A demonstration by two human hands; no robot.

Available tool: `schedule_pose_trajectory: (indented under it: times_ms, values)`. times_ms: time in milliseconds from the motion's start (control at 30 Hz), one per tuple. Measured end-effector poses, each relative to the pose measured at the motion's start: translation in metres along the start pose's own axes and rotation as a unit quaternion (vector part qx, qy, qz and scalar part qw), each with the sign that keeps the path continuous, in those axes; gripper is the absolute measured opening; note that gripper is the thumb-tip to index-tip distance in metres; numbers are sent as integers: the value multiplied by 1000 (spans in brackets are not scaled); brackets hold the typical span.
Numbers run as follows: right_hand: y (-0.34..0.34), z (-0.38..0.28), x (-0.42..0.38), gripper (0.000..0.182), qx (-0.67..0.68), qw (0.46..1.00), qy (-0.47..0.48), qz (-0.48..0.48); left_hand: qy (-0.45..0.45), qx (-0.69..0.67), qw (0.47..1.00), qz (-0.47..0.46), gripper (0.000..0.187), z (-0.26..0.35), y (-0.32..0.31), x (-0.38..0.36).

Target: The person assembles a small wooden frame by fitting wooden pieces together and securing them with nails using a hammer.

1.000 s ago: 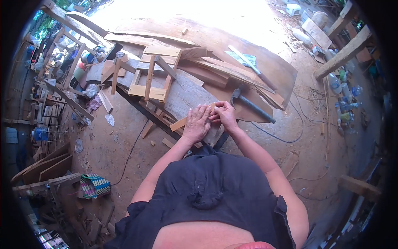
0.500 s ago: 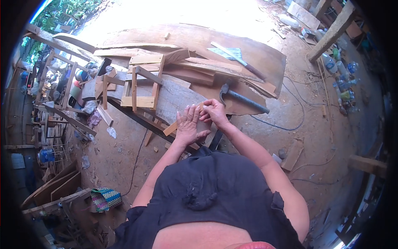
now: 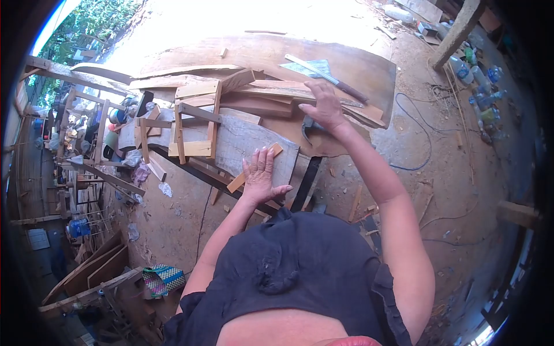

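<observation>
My left hand [image 3: 261, 177] lies flat across a small wood strip [image 3: 235, 183], fingers stretched out and thumb apart, pressing it on the grey bench plank [image 3: 245, 130]. Both ends of the strip show past the fingers. My right hand [image 3: 326, 108] is raised off to the right with its thumb spread and nothing visible in it. Close below it is a claw hammer [image 3: 310, 131]; its head shows, while the wrist and forearm cover the handle. Left of my hands, a small wooden frame [image 3: 194, 149] of nailed slats stands on the plank.
Behind are stacked wood offcuts [image 3: 271, 105] and a handsaw [image 3: 346, 86] on a broad brown sheet [image 3: 375, 72]. Plastic bottles [image 3: 487, 104] lie at right beyond a wooden post [image 3: 459, 34]. A blue cord [image 3: 424, 164] loops over the ground. A woven basket [image 3: 163, 279] sits lower left.
My right hand has left the wood strip and moved up and right to above the hammer, opening its pinch. My left hand stays on the strip.
</observation>
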State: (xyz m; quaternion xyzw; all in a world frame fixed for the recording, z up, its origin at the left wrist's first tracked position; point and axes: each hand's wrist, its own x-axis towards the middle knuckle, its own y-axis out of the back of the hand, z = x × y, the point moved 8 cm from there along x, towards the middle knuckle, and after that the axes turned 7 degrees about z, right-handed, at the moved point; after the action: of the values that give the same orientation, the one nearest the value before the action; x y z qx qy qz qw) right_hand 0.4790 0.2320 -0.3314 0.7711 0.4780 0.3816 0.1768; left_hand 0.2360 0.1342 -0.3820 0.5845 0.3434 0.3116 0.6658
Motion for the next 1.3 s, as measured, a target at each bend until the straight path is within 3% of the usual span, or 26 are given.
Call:
schedule_pose_trajectory:
  times_ms: [33, 100, 133, 233, 267, 400, 467, 900, 967, 1233, 1300]
  values:
    - [2, 7, 13, 58, 4, 1000, 2, 2, -5, 5, 1000, 0, 121, 0, -1, 0]
    - [-24, 35, 26, 76, -136, 972, -58, -182, -6, 7, 1000, 3, 121, -1, -1, 0]
    - [-36, 48, 28, 88, -140, 960, -75, -232, -8, 3, 1000, -1, 121, 0, -1, 0]
    - [-58, 67, 25, 89, -176, 929, -101, -309, -6, -3, 1000, -8, 121, -2, -2, 2]
    - [-67, 67, 27, 76, -185, 920, -88, -333, -5, 2, 1000, -21, 122, -3, -4, 2]
    - [-66, 49, 7, 63, -199, 930, -102, -291, -3, 3, 999, -38, 124, -5, -8, 5]
    - [-54, 38, 7, 56, -194, 955, -59, -218, -7, -4, 999, -39, 122, -5, -12, 3]
    - [-59, 41, 20, 59, -158, 955, -39, -248, 21, -44, 999, 12, 113, -9, 6, 1]
    - [-60, 50, 24, 58, -129, 967, -60, -211, 11, -61, 998, 17, 114, -6, 9, -1]
    - [-60, 54, 24, 60, -137, 962, -97, -214, 14, -94, 995, 17, 118, -6, 0, -4]
    - [-58, 51, 25, 61, -160, 973, -40, -161, 15, -86, 995, 38, 118, -9, -2, -4]
